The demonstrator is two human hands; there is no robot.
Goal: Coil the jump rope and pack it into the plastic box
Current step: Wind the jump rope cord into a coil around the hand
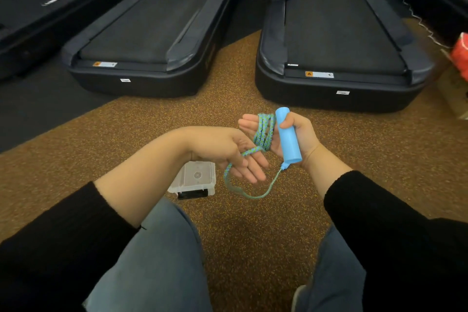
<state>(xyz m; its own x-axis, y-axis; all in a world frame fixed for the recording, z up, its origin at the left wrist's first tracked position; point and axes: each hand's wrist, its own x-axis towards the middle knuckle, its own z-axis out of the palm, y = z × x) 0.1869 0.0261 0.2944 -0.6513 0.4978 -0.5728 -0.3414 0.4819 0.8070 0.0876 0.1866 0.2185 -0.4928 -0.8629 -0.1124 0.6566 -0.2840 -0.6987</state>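
Right hand (291, 134) grips the blue handle (288, 135), thumb over its front, handle tilted with top end away from the body and cord end toward the wrist. Several turns of the blue-green rope (264, 132) are wound around that hand's fingers, just left of the handle. Left hand (233, 154) is open, palm up, fingers extended and loose; one strand of rope runs across its fingers from the coil, not pinched as far as I can tell. From there the rope hangs down in a slack loop above the floor (253, 235) and curves back up to the handle's lower end. Second handle not visible. Box (193, 180), clear plastic, lid shut with a dark latch on the near edge, sits on the speckled brown floor just beyond the left knee, below and left of the left hand, apart from the rope. Both forearms bare below black sleeves (379, 210); jeans (157, 261) at bottom. Two dark treadmills (336, 33) sit further ahead on the floor.
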